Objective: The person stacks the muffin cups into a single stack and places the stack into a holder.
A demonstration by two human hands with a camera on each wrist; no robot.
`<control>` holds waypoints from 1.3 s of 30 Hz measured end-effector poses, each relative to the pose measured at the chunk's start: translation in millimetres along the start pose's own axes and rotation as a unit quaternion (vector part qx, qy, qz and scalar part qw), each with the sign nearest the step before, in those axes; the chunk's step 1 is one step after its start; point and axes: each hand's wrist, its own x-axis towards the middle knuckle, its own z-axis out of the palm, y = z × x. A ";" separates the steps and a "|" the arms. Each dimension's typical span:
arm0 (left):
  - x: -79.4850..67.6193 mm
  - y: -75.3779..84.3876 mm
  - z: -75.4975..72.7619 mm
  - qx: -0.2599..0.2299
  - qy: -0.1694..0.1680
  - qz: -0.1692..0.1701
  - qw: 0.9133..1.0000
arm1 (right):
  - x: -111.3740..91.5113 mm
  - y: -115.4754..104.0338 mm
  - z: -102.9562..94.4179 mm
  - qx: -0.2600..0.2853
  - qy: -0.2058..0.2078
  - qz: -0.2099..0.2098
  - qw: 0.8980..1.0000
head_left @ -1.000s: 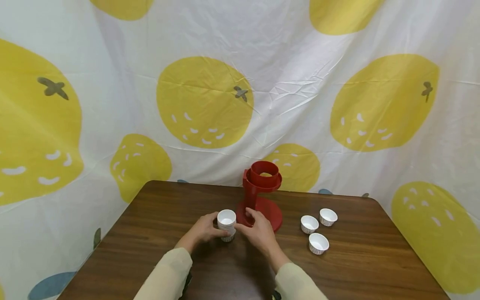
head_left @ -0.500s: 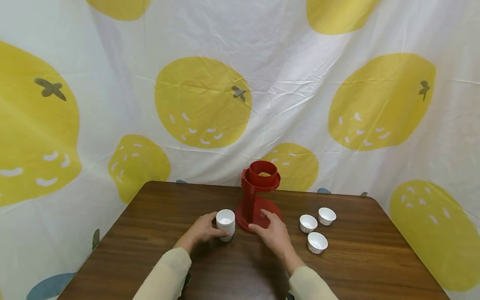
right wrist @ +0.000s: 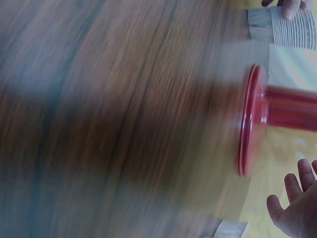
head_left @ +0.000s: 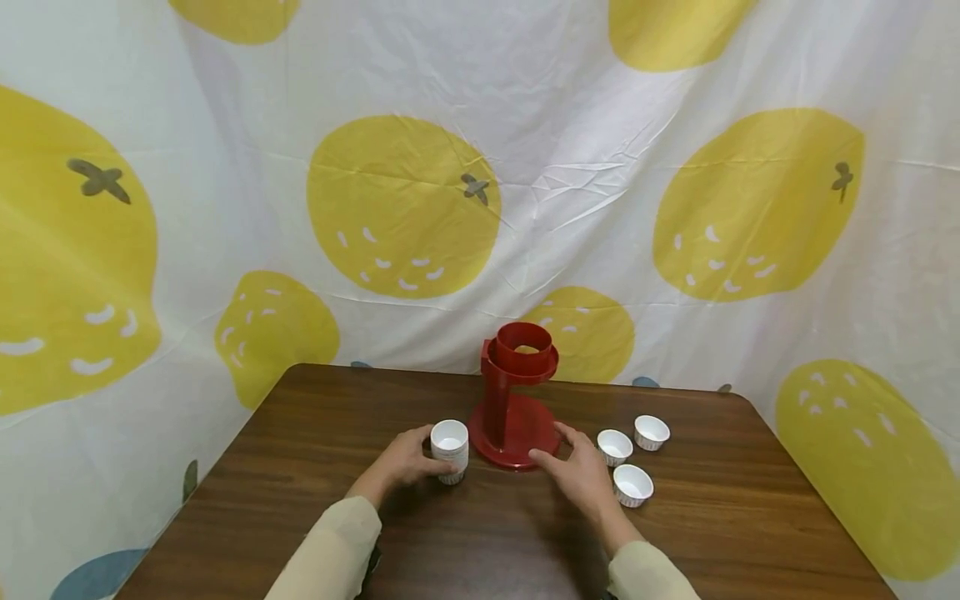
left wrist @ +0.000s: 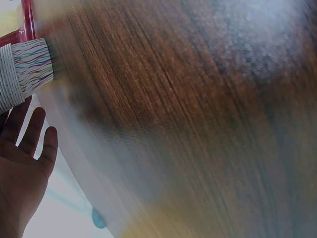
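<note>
A stack of white paper baking cups (head_left: 450,450) stands on the table left of centre. My left hand (head_left: 408,458) holds the stack from its left side, thumb across the front, other fingers partly hidden behind. Coloured wavy lines mark the lowest visible cup of the stack (left wrist: 32,64) in the left wrist view. My right hand (head_left: 581,475) hovers with spread, relaxed fingers and nothing in them, between the red stand and three loose baking cups. Of these, one cup (head_left: 633,485) is closest to the hand, with another cup (head_left: 615,447) and a third cup (head_left: 652,432) behind.
A red stand (head_left: 517,425) with a round base and an upper ring holder rises behind the hands. Brown wood-grain table (head_left: 480,542) lies under everything. A lemon-print cloth (head_left: 570,208) hangs directly behind the table's back edge.
My right hand has moved away from the stack, rightward past the red stand's base toward the loose cups. My left hand stays on the stack.
</note>
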 end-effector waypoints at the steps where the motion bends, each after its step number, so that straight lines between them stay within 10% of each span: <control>1: 0.0 0.2 0.2 0.001 0.000 0.001 1.000 | -0.5 1.8 -2.8 -0.001 0.001 0.001 1.000; 39: -0.4 7.4 -10.1 0.007 0.005 -0.009 1.000 | -23.6 81.8 -96.8 -0.152 0.008 0.058 0.987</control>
